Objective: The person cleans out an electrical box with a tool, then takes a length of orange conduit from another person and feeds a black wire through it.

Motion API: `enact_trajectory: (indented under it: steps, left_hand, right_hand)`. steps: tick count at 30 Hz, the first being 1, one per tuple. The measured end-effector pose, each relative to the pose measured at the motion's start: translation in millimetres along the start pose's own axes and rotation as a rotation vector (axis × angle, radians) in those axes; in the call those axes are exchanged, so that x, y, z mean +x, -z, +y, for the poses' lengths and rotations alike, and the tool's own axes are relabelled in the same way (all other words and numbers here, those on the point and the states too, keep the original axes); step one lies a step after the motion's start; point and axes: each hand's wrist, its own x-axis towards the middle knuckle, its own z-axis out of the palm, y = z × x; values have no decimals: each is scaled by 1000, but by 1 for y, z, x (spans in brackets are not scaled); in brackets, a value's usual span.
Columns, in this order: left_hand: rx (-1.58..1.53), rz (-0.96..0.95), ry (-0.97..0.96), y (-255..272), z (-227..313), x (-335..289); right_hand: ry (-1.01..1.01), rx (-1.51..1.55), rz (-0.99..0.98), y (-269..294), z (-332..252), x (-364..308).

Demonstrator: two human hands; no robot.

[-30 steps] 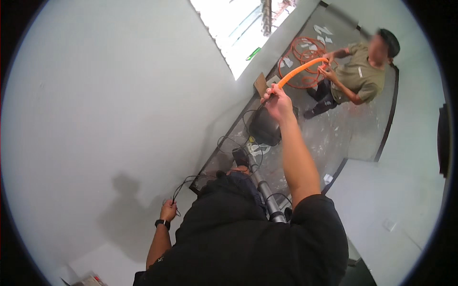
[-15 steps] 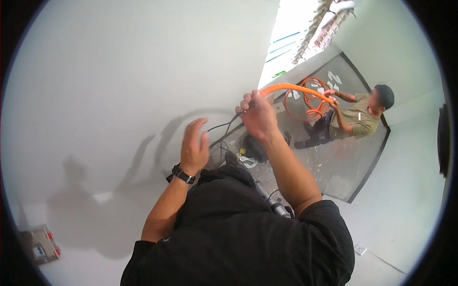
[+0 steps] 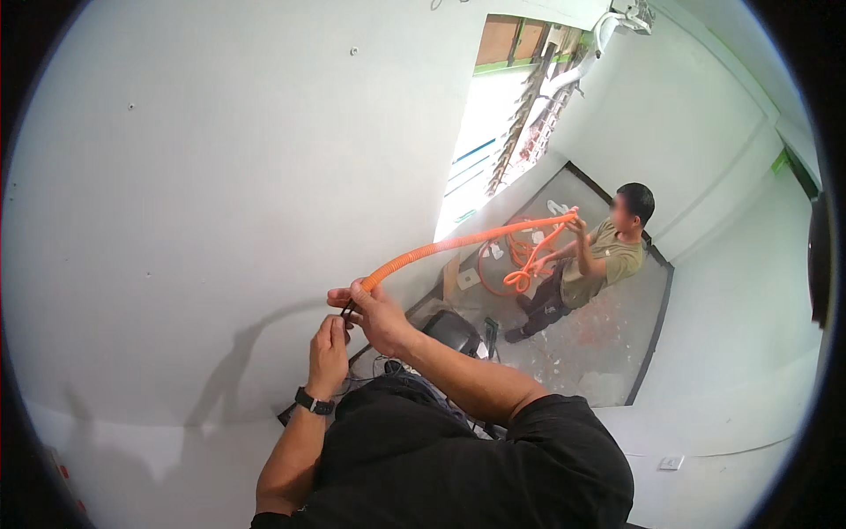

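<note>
An orange corrugated conduit (image 3: 414, 256) arches from my hands to a co-worker on the right. My right hand (image 3: 381, 323) grips its near end between thumb and fingers. Thin black cables (image 3: 348, 312) come out of that end. Just below, my left hand (image 3: 328, 354) is closed with its fingertips pinching the cables, close against my right hand. The co-worker's raised hand (image 3: 577, 226) holds the conduit farther along, and their lower hand is by a loop of it (image 3: 518, 280).
More orange conduit lies coiled on the floor (image 3: 599, 353) beside the co-worker (image 3: 608, 256). A black bin-like object (image 3: 452, 331) and a cardboard piece (image 3: 458, 278) stand near the wall. A louvred window (image 3: 493, 115) is ahead; a white wall (image 3: 220, 176) rises on the left.
My right hand has moved left and down with the conduit's end. My left hand has come up to it and closed on the cables. The co-worker has raised the conduit.
</note>
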Motion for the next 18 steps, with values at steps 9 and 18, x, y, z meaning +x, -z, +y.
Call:
enact_trajectory:
  steps: [9,18]
  left_hand:
    - [12,-50,-18,-8,46,33]
    - [-179,-47,125,-11,37,57]
  right_hand:
    - [91,-156,-54,-24,-8,8]
    - [-49,-129,-24,-8,-23,23]
